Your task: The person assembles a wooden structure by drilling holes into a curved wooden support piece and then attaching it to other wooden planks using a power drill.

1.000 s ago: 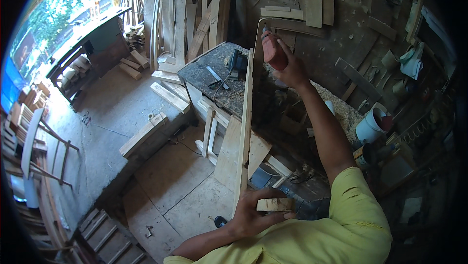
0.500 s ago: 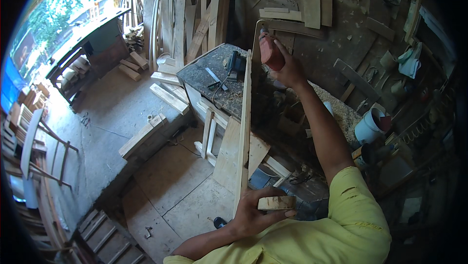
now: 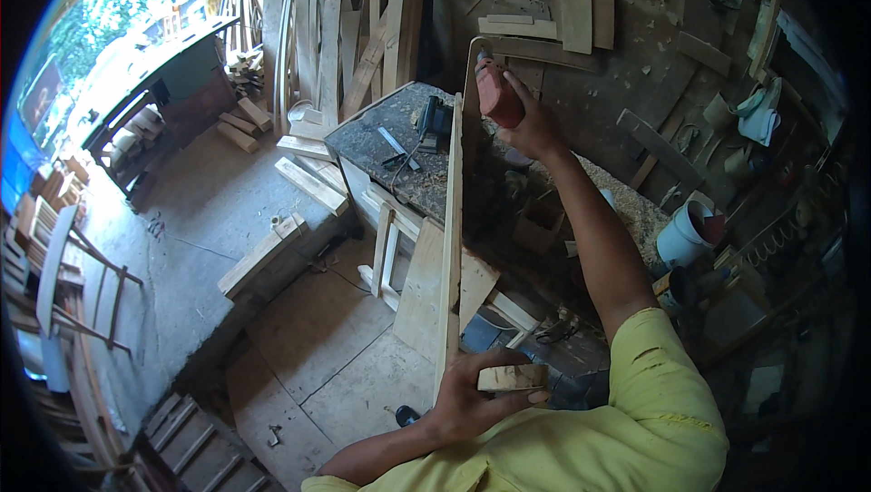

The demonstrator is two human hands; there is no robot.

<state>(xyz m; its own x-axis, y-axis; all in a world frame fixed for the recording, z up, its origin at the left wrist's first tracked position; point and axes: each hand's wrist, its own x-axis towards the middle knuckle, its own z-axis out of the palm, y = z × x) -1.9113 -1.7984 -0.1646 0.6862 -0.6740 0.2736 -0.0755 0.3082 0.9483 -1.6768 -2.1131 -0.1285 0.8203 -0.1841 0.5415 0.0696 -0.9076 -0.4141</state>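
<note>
In my right hand (image 3: 537, 129), stretched far forward, is a red power drill (image 3: 498, 97). Its front end meets the rounded far end of a wooden piece (image 3: 477, 44). My left hand (image 3: 472, 394) is wrapped around a pale wooden block end (image 3: 513, 378) close to my body. From beside that hand a long, narrow wooden board (image 3: 451, 265) runs away from me, edge up, past the workbench. Whether the block end belongs to this board I cannot tell. The drill's tip is too small to make out.
A dark workbench (image 3: 363, 133) carries a teal power tool (image 3: 436, 116) and a metal square (image 3: 399, 147). Planks (image 3: 399, 20) lean at the back. On the right stands a white bucket (image 3: 680, 236). A concrete step edge (image 3: 299, 251) and loose timber (image 3: 311, 185) lie to the left.
The whole view has shifted very slightly left. Both hands keep their grips, and the drill stays at the far end of the wood.
</note>
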